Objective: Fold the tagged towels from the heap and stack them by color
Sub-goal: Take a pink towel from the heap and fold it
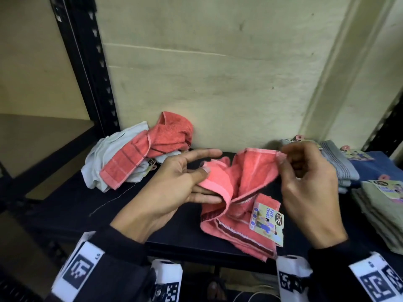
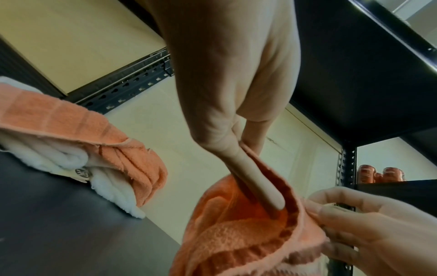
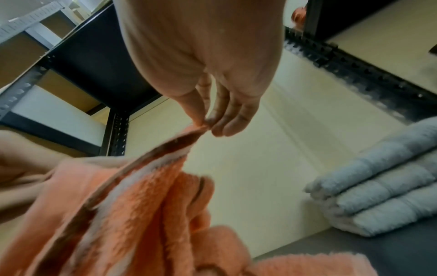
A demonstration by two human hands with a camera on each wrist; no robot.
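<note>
A coral towel (image 1: 246, 182) with dark stripes and a paper tag (image 1: 267, 223) hangs half lifted above the dark shelf (image 1: 104, 205), its lower part resting on it. My left hand (image 1: 209, 184) pinches its left edge, thumb on top and fingers underneath, index finger held straight. My right hand (image 1: 282, 159) pinches the top right corner. In the left wrist view, the left fingers (image 2: 264, 186) reach into a fold of the towel (image 2: 236, 239). In the right wrist view, the right fingertips (image 3: 201, 121) nip the striped corner of the towel (image 3: 141, 205).
The heap (image 1: 139, 153) of coral and white towels lies at the back left by the black upright (image 1: 87, 68). Folded stacks stand to the right: grey (image 1: 340, 164), blue (image 1: 379, 168) and pale green (image 1: 383, 214), with tags on top. The wall is close behind.
</note>
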